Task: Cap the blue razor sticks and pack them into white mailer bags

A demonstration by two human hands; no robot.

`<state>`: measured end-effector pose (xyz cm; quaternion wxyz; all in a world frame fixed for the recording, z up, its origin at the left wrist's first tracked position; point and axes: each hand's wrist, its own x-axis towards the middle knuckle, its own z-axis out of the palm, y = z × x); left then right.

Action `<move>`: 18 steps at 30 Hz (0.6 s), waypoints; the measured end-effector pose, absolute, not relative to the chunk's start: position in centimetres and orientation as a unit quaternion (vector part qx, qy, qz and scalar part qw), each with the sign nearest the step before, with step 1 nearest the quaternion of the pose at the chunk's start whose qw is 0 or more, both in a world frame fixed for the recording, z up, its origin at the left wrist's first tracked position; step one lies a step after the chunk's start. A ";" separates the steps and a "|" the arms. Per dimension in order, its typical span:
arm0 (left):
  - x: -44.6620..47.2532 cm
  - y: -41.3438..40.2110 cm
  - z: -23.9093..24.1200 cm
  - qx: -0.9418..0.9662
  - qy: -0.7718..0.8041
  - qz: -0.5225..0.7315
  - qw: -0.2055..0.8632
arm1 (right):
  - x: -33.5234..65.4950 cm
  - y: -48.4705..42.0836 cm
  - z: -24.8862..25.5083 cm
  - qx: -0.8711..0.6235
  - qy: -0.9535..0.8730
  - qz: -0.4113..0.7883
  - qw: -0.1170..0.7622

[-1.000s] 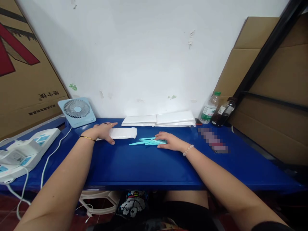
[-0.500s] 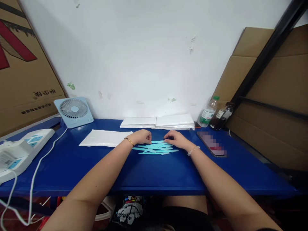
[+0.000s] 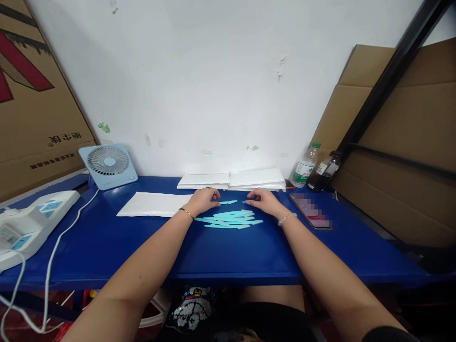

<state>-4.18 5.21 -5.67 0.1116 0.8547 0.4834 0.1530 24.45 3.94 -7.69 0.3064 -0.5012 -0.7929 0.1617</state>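
- Left hand (image 3: 204,199) sits at the far side of the pile, fingertips pinched on a single strip (image 3: 228,202) that pokes out toward the right, just off the table surface.
- Right hand (image 3: 262,200) faces it, fingers curled, with its tips just short of that strip's free end. Whether they grip anything is too small to tell.
- The two hands are near each other but not touching.
- Between and just in front of them lies the pile of turquoise strips (image 3: 231,220), criss-crossed loosely on the blue table (image 3: 228,256).
- To the left, touching the left wrist area, a flat white padded envelope (image 3: 151,204) lies on the table.
- Right behind the hands, against the wall, there's a stack of white envelopes (image 3: 232,180), tight to the working space.
- On the right, a phone (image 3: 309,211) lies just beside the right wrist. Beyond it stand a water bottle (image 3: 303,166) and a dark bottle (image 3: 323,173), side by side.
- Far left: a small blue fan (image 3: 109,164), its white cable (image 3: 62,231) trailing forward, and a white power strip (image 3: 30,222).
- Cardboard boxes (image 3: 399,142) lean at both sides.
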 end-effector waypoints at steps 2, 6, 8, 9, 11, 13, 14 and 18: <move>-4.0 4.9 -5.5 0.860 0.464 0.163 0.136 | 24.3 3.5 -7.3 -0.481 -0.808 0.175 0.292; -3.1 3.9 -5.4 0.876 0.425 0.117 0.197 | 23.4 2.7 -6.9 -0.441 -0.838 0.235 0.221; -2.6 3.6 -5.5 0.877 0.418 0.096 0.216 | 23.0 2.5 -7.0 -0.441 -0.840 0.237 0.208; -2.5 3.5 -5.5 0.876 0.418 0.090 0.222 | 22.8 2.5 -7.0 -0.442 -0.840 0.238 0.206; -2.3 3.4 -5.5 0.873 0.426 0.083 0.220 | 22.6 2.5 -7.0 -0.445 -0.839 0.243 0.200; -2.2 3.3 -5.3 0.871 0.441 0.081 0.202 | 22.5 2.5 -6.9 -0.444 -0.843 0.239 0.191; -2.2 3.3 -5.2 0.868 0.451 0.083 0.190 | 22.5 2.6 -6.8 -0.444 -0.845 0.231 0.189; -2.5 3.4 -4.8 0.853 0.490 0.100 0.148 | 22.9 2.7 -6.7 -0.460 -0.839 0.208 0.205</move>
